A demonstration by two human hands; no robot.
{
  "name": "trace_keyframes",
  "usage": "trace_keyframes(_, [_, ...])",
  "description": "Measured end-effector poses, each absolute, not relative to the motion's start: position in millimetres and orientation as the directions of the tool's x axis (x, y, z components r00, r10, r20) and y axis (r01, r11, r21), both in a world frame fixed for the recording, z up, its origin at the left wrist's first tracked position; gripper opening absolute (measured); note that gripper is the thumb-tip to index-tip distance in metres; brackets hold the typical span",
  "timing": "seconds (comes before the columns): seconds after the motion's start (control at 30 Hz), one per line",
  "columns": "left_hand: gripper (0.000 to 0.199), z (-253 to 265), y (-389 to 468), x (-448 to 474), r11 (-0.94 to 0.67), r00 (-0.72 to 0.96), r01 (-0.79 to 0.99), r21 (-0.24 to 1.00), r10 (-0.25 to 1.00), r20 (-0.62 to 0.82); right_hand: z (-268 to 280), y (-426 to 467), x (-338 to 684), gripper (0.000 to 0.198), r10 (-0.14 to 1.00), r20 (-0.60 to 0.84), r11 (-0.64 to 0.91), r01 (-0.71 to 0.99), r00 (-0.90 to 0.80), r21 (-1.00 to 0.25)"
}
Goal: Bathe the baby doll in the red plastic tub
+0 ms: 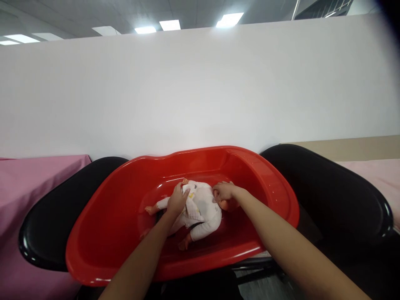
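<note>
A baby doll point(204, 202) in white long-sleeved clothes lies inside a red plastic baby bathtub point(109, 225), its head to the right and its feet to the left. White fabric with small coloured prints point(194, 208) shows on its front. My left hand point(178, 201) is closed at the doll's lower body, thumb and fingers around a bit of the white clothing. At the neck and head, my right hand point(223, 191) rests with curled fingers and covers much of the head. Its fingertips are partly hidden, so its exact hold is unclear.
Black padded surfaces point(325, 191) flank the tub, with another black one point(56, 216) on the left. A pink cloth point(28, 183) covers a surface at far left. Behind the tub stands a white partition wall point(200, 91).
</note>
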State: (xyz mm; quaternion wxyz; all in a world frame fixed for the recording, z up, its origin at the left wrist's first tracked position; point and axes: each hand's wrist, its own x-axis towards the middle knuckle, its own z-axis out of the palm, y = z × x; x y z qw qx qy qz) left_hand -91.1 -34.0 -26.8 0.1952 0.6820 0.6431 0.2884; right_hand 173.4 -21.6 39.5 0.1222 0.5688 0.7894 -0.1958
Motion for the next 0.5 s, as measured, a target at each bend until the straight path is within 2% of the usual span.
trace_keyframes(0.13, [0.057, -38, -26, -105, -0.035, -0.015, 0.780, 0.625, 0.997, 0.075, 38, -21, 173, 0.057, 0.851, -0.417, 0.275, 0.947, -0.320, -0.167])
trace_keyframes(0.27, [0.050, -30, -23, -114, -0.073, -0.033, 0.792, 0.607, 0.986, 0.162, 39, -21, 173, 0.057, 0.848, -0.421, 0.280, 0.946, -0.324, -0.163])
trace_keyframes(0.33, [0.049, -28, -23, -112, -0.198, 0.066, 0.768, 0.609, 0.970, 0.233, 40, -21, 172, 0.055, 0.848, -0.419, 0.284, 0.946, -0.325, -0.158])
trace_keyframes(0.4, [0.059, -29, -24, -108, -0.338, 0.231, 0.730, 0.594, 0.940, 0.252, 40, -22, 172, 0.054, 0.848, -0.418, 0.288, 0.945, -0.326, -0.153])
trace_keyframes(0.5, [0.080, -34, -30, -102, -0.483, 0.496, 0.719, 0.500, 0.860, 0.118, 41, -22, 171, 0.055, 0.850, -0.414, 0.291, 0.946, -0.325, -0.144])
